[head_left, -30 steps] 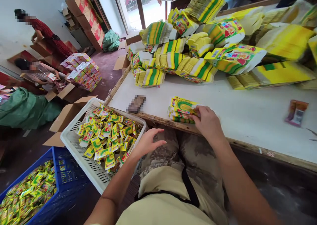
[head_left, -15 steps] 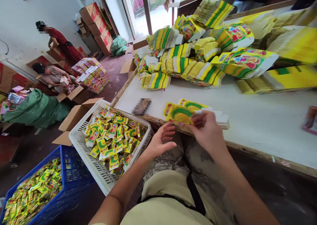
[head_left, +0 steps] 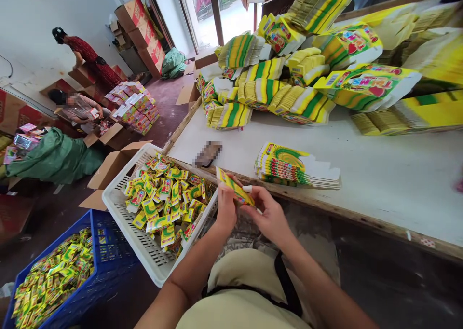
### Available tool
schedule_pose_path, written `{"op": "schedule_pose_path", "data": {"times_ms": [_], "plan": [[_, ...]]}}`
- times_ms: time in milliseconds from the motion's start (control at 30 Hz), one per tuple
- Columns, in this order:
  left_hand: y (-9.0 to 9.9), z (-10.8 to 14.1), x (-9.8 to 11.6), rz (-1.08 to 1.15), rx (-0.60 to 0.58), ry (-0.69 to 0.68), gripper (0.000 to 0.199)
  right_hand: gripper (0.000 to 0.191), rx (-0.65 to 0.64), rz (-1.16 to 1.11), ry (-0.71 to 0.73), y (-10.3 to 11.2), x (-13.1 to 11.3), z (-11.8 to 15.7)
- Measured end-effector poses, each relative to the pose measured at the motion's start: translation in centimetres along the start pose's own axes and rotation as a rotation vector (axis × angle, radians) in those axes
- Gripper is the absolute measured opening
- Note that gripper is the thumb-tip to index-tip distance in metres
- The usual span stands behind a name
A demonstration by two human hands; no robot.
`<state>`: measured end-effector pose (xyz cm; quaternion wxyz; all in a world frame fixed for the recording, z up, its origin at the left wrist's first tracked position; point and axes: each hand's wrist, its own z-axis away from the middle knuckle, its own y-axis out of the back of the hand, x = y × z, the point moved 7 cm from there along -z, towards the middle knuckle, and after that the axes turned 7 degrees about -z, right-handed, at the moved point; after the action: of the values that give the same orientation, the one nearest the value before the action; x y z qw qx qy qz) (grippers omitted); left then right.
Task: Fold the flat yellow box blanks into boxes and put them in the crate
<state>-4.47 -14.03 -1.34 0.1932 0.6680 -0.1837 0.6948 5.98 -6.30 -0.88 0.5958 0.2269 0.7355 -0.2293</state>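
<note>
A small yellow and green printed carton (head_left: 234,187) is held between my two hands, over my lap by the table edge. My left hand (head_left: 227,206) grips its near left end, fingers wrapped round it. The fingers of my right hand (head_left: 265,211) pinch its right end. Beyond them on the table lies a fanned stack of flat cartons (head_left: 289,167) with white flaps pointing right. To my left, a white plastic basket (head_left: 125,213) holds many cartons of the same print.
Bundles of flat cartons (head_left: 289,95) are heaped along the far side of the white table (head_left: 379,170). A phone-like object (head_left: 208,154) lies near the table's left corner. A blue crate (head_left: 94,242) of cartons stands at lower left. Two people (head_left: 87,61) are among boxes at far left.
My right hand has brought a carton from the stack leftward and down to my left hand. The left hand has closed from open onto it.
</note>
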Motion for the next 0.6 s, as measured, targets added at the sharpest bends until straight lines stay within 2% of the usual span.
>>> {"op": "schedule_pose_path", "data": {"times_ms": [67, 133, 200, 267, 333, 467, 533, 600], "plan": [[0.0, 0.3, -0.7, -0.097, -0.058, -0.059, 0.070, 0.023, 0.076, -0.032, -0.011, 1.2, 0.6, -0.3], [0.4, 0.3, -1.1, -0.116, -0.058, -0.092, 0.058, 0.018, 0.110, -0.052, -0.019, 2.0, 1.0, -0.4], [1.2, 0.1, -1.2, -0.086, -0.027, -0.080, 0.048, 0.012, 0.109, -0.041, 0.007, 2.5, 0.7, -0.4], [2.0, -0.5, -0.5, -0.089, -0.071, -0.063, 0.045, 0.009, 0.093, 0.020, 0.087, 3.0, -0.3, -0.3], [2.6, -0.9, 1.3, -0.125, -0.208, -0.086, 0.054, 0.011, 0.071, 0.162, 0.200, 3.6, -1.7, -0.3], [3.3, -0.4, 4.7, -0.321, -0.514, -0.207, 0.094, 0.023, -0.076, 0.546, 0.383, 3.1, -3.5, 0.1], [2.5, 0.6, 4.4, -0.536, -0.664, -0.226, 0.106, 0.029, -0.195, 0.618, 0.446, 1.8, -3.9, 0.6], [1.3, 1.9, 3.3, -0.682, -0.765, -0.228, 0.099, 0.032, -0.248, 0.602, 0.501, 0.8, -4.2, 1.3]]}}
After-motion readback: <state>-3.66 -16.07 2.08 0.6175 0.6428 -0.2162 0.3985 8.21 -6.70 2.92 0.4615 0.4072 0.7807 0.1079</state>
